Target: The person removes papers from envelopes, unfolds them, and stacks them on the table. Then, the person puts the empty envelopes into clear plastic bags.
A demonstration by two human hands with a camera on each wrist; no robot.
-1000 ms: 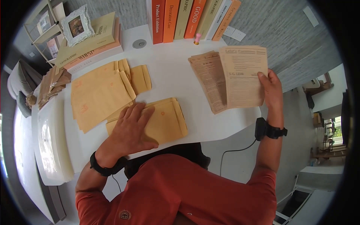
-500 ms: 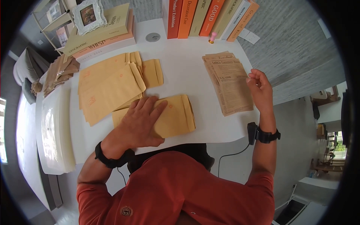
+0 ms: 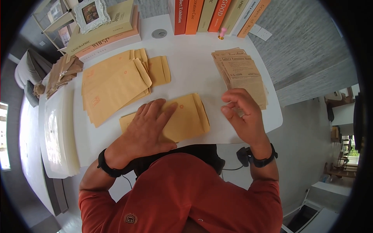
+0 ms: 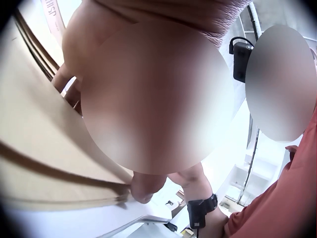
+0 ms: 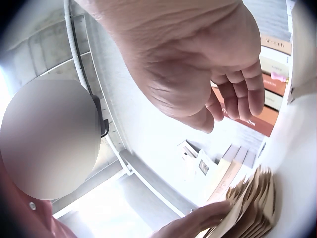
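Observation:
My left hand [image 3: 145, 126] lies palm down with fingers spread on a stack of tan paper envelopes [image 3: 188, 120] at the table's front edge. In the right wrist view, the layered edges of these envelopes [image 5: 260, 206] fan slightly apart beside the left fingers. My right hand [image 3: 246, 116] hovers empty to the right of the stack, fingers loosely bent and thumb apart from them. Just beyond it lies a pile of brown printed sheets [image 3: 243, 72], its lower part overlapped by the hand in the head view.
Larger tan envelopes [image 3: 112, 91] overlap at the left, near clear plastic sleeves [image 3: 60, 132] and small brown packets [image 3: 64, 75]. Upright books [image 3: 213, 17] line the back, with a pink pushpin [image 3: 222, 32] before them. A white picture frame [image 3: 91, 15] stands on stacked books [image 3: 105, 40].
My right hand has laid its printed sheet on the brown pile, let go, and moved left and nearer to the envelope stack. My left hand stays on the envelopes.

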